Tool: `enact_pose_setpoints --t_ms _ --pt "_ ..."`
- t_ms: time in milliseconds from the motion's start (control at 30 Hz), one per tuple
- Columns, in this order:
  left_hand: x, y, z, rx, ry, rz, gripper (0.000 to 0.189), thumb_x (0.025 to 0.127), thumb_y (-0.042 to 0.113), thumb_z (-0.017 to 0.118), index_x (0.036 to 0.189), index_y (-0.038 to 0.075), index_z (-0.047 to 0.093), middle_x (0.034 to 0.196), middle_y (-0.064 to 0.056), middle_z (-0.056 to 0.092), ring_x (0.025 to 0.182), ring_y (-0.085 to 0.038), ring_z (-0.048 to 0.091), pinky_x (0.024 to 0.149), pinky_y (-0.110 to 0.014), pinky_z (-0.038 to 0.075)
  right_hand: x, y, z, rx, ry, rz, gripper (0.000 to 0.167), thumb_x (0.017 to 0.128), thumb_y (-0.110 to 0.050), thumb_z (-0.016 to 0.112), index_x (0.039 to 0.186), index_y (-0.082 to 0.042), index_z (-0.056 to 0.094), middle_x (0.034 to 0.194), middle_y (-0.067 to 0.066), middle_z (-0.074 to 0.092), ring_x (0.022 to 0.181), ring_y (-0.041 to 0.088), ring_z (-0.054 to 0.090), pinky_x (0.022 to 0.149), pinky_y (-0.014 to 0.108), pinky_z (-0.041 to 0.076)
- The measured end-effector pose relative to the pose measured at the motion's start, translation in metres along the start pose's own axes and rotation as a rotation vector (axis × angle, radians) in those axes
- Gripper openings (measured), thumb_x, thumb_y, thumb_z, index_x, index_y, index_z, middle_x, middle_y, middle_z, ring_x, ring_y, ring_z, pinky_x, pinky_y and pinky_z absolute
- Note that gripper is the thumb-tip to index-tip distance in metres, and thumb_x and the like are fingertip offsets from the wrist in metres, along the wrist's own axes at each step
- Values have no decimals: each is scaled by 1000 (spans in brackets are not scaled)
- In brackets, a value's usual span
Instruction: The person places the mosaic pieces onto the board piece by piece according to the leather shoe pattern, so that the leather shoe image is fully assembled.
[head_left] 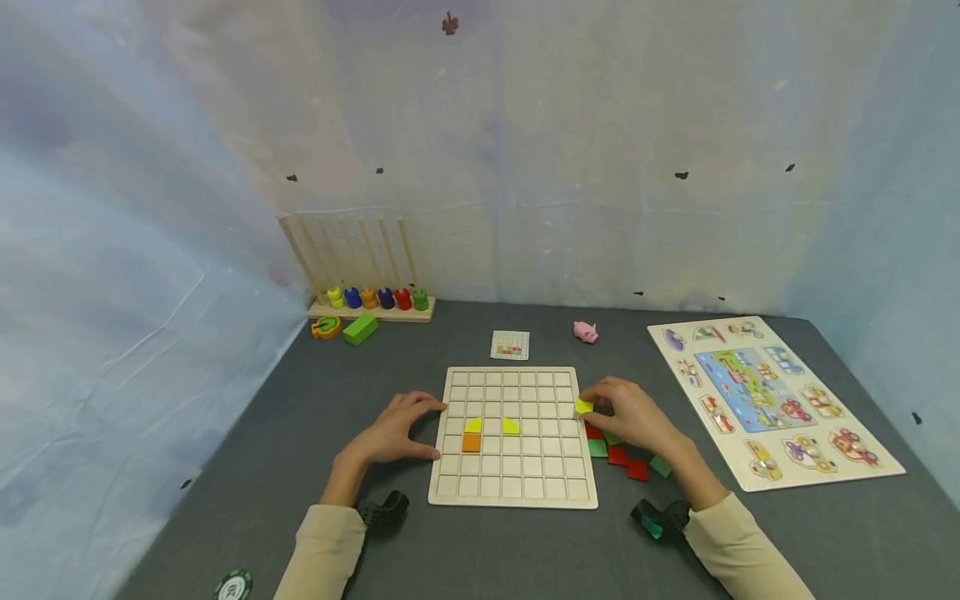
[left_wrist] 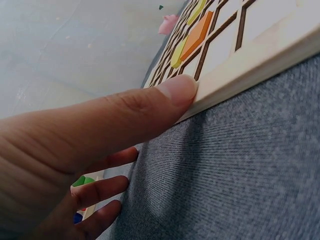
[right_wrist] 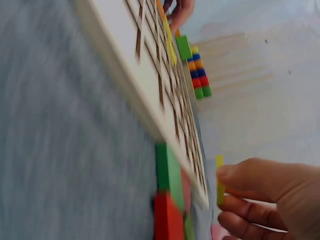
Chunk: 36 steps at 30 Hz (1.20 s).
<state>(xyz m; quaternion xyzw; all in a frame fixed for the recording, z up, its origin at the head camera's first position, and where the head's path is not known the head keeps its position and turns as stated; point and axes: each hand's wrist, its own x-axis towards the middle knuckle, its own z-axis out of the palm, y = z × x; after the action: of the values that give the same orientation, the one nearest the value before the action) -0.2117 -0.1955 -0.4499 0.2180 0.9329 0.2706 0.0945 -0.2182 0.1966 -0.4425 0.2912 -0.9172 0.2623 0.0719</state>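
A wooden grid board (head_left: 517,483) lies flat before me. It bears two yellow tiles with a rounded corner, a left one (head_left: 473,426) and a right one (head_left: 511,427), plus an orange square tile (head_left: 471,443) just below the left one. My left hand (head_left: 393,429) rests against the board's left edge, the thumb (left_wrist: 175,92) straight along the rim and the fingers spread. Between thumb and fingertips my right hand (head_left: 630,412) pinches a small yellow tile (right_wrist: 220,180), held at the board's right edge. Red tiles (head_left: 637,470) and green tiles (head_left: 597,448) lie below that hand.
Behind the board are a small pattern card (head_left: 510,345) and a pink pig figure (head_left: 586,332). A picture puzzle board (head_left: 780,408) lies at right. At back left stand a pegged rack (head_left: 375,312) with coloured rings and a green block (head_left: 361,329). A round chip (head_left: 234,586) sits front left.
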Motion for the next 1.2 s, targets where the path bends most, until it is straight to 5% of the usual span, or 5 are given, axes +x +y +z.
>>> enact_pose_setpoints --t_ms 333,667,1200 --pt "-1 1 -1 14 2 4 72 70 39 81 132 17 52 134 -5 44 122 -28 34 99 -53 30 24 -45 28 154 48 -185 24 79 -10 74 101 -7 66 95 2 65 82 18 60 72 34 50" --pt "0 -1 0 7 1 2 72 69 40 81 132 18 52 133 -4 44 122 -27 34 99 -53 30 35 -82 61 96 -6 -285 16 78 -17 75 90 -11 67 89 -2 63 83 12 57 75 24 47" --pt "0 0 0 0 2 -2 72 69 40 81 132 18 53 133 -4 44 122 -27 34 99 -53 30 38 -86 75 28 22 -348 6 76 -17 78 77 -15 72 87 -3 63 87 13 55 78 27 47"
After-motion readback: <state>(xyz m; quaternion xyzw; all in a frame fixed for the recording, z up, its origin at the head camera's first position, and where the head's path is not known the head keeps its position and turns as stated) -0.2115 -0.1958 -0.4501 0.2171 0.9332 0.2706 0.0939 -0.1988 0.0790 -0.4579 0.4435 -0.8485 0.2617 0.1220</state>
